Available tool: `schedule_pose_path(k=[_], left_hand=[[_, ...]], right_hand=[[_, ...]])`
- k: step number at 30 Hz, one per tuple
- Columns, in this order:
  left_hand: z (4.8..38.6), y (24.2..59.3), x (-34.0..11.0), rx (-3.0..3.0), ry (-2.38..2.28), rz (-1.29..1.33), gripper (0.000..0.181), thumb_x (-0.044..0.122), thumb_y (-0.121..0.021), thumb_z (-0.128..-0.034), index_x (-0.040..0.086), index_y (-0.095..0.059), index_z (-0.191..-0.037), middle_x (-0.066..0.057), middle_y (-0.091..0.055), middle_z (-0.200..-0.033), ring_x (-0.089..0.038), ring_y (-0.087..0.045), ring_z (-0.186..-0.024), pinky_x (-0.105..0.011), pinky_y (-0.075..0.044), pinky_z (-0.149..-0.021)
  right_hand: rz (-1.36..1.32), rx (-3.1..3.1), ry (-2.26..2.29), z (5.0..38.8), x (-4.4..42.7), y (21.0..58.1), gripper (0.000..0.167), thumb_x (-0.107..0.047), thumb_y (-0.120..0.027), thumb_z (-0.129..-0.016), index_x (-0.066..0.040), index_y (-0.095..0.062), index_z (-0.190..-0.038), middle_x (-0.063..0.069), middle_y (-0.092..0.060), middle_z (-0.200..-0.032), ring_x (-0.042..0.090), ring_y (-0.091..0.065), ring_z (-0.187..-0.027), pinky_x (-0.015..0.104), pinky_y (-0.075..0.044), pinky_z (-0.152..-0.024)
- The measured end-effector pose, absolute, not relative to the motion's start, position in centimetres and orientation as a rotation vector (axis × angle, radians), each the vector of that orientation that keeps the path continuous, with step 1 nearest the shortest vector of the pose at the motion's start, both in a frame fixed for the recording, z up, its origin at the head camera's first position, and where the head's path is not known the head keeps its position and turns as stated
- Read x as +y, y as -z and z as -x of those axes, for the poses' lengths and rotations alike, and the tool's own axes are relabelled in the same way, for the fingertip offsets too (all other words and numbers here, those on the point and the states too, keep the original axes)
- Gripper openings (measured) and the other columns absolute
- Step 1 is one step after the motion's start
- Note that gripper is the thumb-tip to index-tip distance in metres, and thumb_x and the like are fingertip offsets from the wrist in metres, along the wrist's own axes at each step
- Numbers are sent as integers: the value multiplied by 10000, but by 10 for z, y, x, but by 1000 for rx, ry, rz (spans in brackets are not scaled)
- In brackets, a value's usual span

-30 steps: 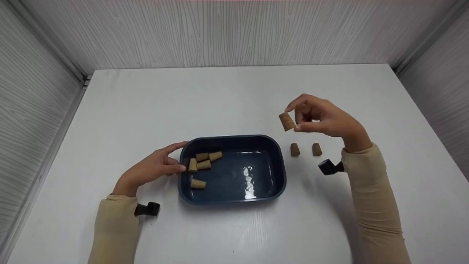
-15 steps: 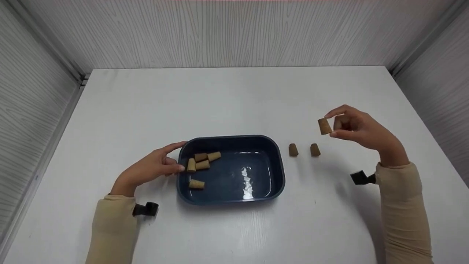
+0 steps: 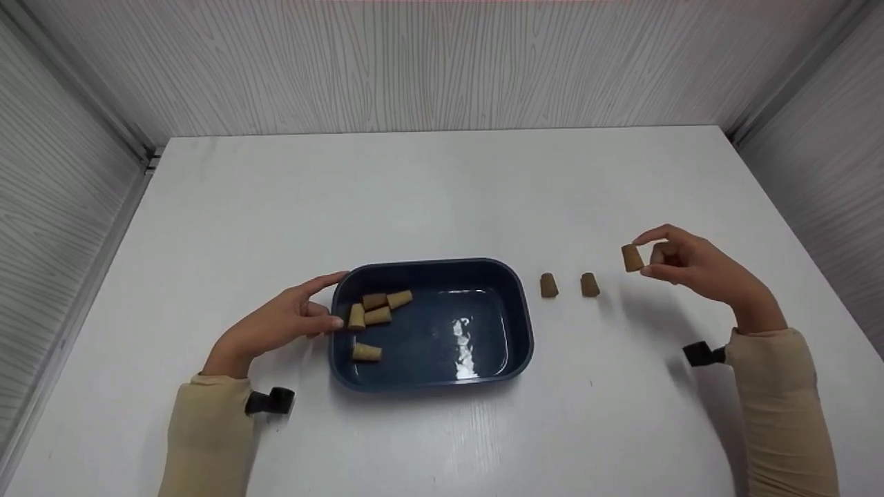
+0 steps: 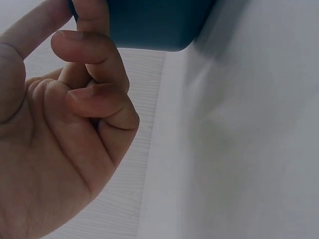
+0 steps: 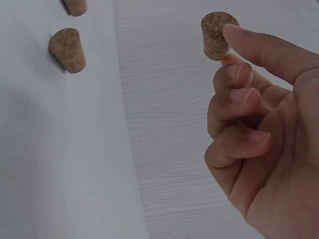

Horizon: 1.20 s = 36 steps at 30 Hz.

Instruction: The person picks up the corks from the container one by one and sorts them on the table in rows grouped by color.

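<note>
Between thumb and index finger, my right hand (image 3: 711,273) pinches a tapered cork (image 3: 632,258) above the table, right of two corks standing there, one (image 3: 548,285) nearer the tray and one (image 3: 589,284) beside it. The right wrist view shows the pinched cork (image 5: 216,37) by its wide end, the other fingers of the hand (image 5: 269,129) curled. At its left wall, my left hand (image 3: 276,324) grips the dark blue tray (image 3: 431,385) with thumb and index finger. Several corks lie in the tray's left part, among them one apart (image 3: 367,352).
The white table (image 3: 414,193) runs back to a grey wood-grained panel (image 3: 442,69), with similar panels at both sides. A small black device sits on each wrist, one at the left (image 3: 271,401) and one at the right (image 3: 703,353).
My right hand has moved rightward and nearer the front with the pinched cork, past the two standing corks. My left hand has kept its grip on the tray.
</note>
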<state>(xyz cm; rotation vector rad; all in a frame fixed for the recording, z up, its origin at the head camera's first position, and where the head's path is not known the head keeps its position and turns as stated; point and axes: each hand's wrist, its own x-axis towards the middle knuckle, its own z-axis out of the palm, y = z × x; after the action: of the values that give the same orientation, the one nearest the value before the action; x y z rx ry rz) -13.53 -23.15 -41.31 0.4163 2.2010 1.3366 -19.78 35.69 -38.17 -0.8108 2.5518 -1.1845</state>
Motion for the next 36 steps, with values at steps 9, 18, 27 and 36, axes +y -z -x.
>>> schedule_pose_path(k=[9,18,27,36], left_hand=[[134,409,-230,2199,-1337,-403,716,249,-630,-942,165,-239,-1535,46,-414,-601,-77,-329,-551,-266,-306,-558],[134,410,-231,2214,-1323,-402,704,249,-633,-940,172,-256,-1530,49,-401,-602,-80,-339,-568,-263,-307,-578],[134,411,-231,2238,-1308,-396,699,267,-634,-939,177,-266,-1526,38,-407,-612,-91,-343,-577,-272,-305,-586],[135,415,-231,2244,-1307,-379,703,282,-638,-935,197,-268,-1527,50,-440,-614,-108,-379,-600,-263,-329,-602]], right_hand=[[607,2626,962,202,366,398,315,-164,-624,-947,-123,-520,-1242,95,-552,-739,83,-440,-622,250,-388,-608],[509,2548,869,205,368,406,332,-194,-646,-931,-115,-516,-1226,45,-542,-746,84,-457,-639,260,-406,-593],[393,2512,779,206,371,408,339,-185,-633,-932,-111,-520,-1243,73,-580,-839,125,-505,-716,273,-436,-641],[381,2497,741,207,374,414,333,-205,-637,-929,-117,-537,-1234,74,-588,-891,128,-528,-753,281,-439,-657]])
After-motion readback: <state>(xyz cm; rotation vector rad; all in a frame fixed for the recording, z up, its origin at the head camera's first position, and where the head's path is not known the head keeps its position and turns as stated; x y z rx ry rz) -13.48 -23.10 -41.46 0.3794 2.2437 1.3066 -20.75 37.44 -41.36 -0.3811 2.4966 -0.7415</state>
